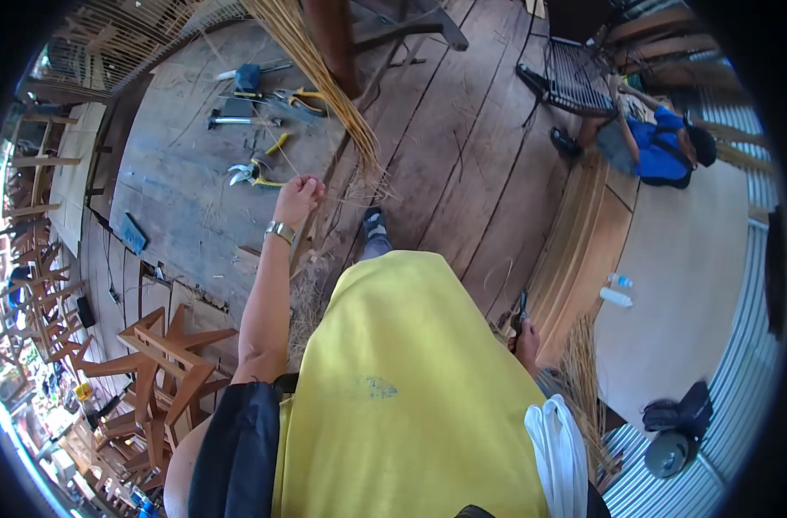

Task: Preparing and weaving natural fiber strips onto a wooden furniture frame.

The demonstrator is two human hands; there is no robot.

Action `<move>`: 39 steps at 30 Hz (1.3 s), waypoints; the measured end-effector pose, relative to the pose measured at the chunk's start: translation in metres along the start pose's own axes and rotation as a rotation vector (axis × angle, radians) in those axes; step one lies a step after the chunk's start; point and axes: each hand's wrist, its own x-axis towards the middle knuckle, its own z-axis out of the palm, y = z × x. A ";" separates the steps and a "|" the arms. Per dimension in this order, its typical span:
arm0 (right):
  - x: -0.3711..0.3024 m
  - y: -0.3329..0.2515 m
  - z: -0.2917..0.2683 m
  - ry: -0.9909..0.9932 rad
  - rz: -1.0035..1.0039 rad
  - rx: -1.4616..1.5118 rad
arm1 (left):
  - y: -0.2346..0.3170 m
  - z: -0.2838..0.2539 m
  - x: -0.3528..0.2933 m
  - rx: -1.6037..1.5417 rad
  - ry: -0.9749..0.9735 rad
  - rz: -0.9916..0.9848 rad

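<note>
Stretched beyond our yellow top (410, 371), our left hand (299, 198) pinches a thin pale strand (290, 166), our right hand (525, 343) beside the top gripping a dark tool (520, 312).

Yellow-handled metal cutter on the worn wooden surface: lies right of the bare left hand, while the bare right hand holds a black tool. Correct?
No, the side is wrong: the head view shows the yellow-handled metal cutter left of the bare left hand. The rest stands: worn wooden surface, black tool in the bare right hand.
</note>
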 end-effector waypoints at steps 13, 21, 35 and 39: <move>-0.033 0.184 -0.111 0.222 0.042 -0.071 | -0.063 0.046 0.024 0.149 0.031 -0.036; -0.030 0.236 -0.115 0.228 -0.159 -0.275 | -0.045 0.096 0.047 0.743 0.086 -0.243; -0.101 -0.049 -0.034 -0.230 -0.703 -0.404 | -0.041 0.456 -0.146 0.940 -1.683 -0.133; -0.121 -0.060 -0.036 -0.123 -0.630 -0.330 | -0.064 0.479 -0.131 1.297 -1.872 -0.289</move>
